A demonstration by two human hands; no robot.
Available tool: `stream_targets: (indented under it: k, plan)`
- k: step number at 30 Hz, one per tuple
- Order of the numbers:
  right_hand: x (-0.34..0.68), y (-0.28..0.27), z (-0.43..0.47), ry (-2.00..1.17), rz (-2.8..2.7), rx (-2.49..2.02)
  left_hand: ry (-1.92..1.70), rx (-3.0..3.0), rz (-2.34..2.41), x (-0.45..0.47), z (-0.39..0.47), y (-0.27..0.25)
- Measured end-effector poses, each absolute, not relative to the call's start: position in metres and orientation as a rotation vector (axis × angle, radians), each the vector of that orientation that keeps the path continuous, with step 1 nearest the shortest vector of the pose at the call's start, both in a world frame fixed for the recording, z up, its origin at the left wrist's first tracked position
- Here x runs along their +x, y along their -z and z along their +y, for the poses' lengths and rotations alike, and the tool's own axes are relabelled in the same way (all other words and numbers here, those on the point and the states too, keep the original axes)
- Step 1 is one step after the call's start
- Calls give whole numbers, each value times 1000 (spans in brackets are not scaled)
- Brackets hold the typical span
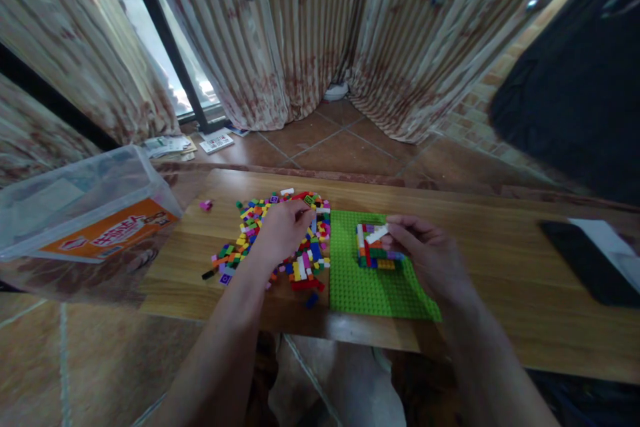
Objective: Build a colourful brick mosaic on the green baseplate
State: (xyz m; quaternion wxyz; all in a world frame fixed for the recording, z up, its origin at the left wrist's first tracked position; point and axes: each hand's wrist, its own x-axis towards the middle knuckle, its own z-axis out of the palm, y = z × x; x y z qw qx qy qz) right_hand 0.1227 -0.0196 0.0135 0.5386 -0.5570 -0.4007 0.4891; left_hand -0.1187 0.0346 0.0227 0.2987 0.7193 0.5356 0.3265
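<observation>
My right hand (425,247) pinches a long white brick (377,234) just above a small multicoloured brick structure (385,263). That structure stands on a green baseplate (350,290); my fingers cover part of its right side. Over the heap of loose toy bricks (250,227), left of the baseplate, is my left hand (285,230). Its thumb and forefinger come together near the heap's right side. Whatever lies between those fingertips is too small to make out.
A clear plastic bin (165,197) with an orange label stands at the left end of the wooden table (480,240). On the right lie a dark flat object (580,260) and white paper (607,240). One pink brick (206,205) sits apart from the heap. Curtains hang behind.
</observation>
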Motion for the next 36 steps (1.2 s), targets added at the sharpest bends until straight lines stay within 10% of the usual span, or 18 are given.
stream_targets:
  k: [36]
  plan:
    - [162, 8, -50, -483, -2027, -1498, -422, 2187, 1242, -61, 21, -16]
